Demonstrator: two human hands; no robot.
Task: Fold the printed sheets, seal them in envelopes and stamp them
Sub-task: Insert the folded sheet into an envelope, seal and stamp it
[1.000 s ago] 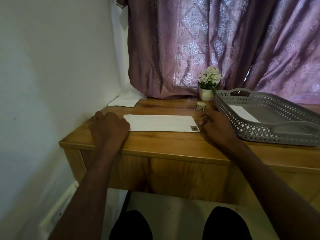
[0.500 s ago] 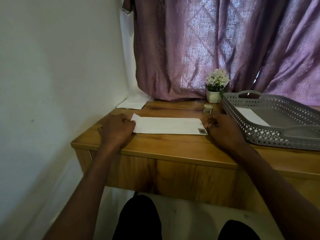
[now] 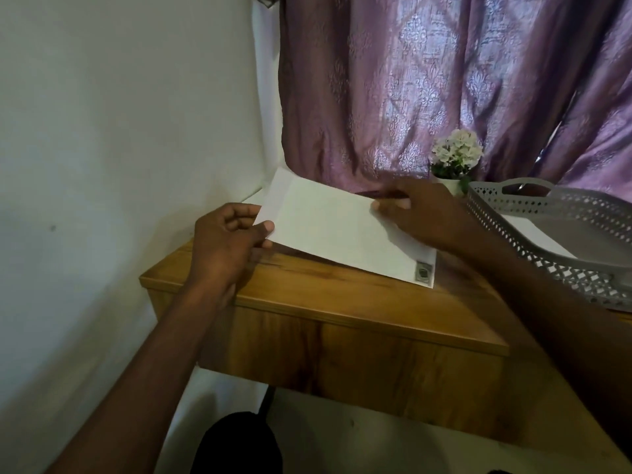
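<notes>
- White wall [image 3: 119,165] fills the left of the frame, bare plaster with one small dark mark at mid-left.
- Mauve damask curtain [image 3: 427,90] hangs across the upper right, daylight glowing through its folds.
- Wooden desk [image 3: 359,313] at centre, front panel in shadow.
- Pale floor [image 3: 376,436] at lower centre.
- Small potted white flowers [image 3: 456,155] against the curtain, right of centre.
</notes>
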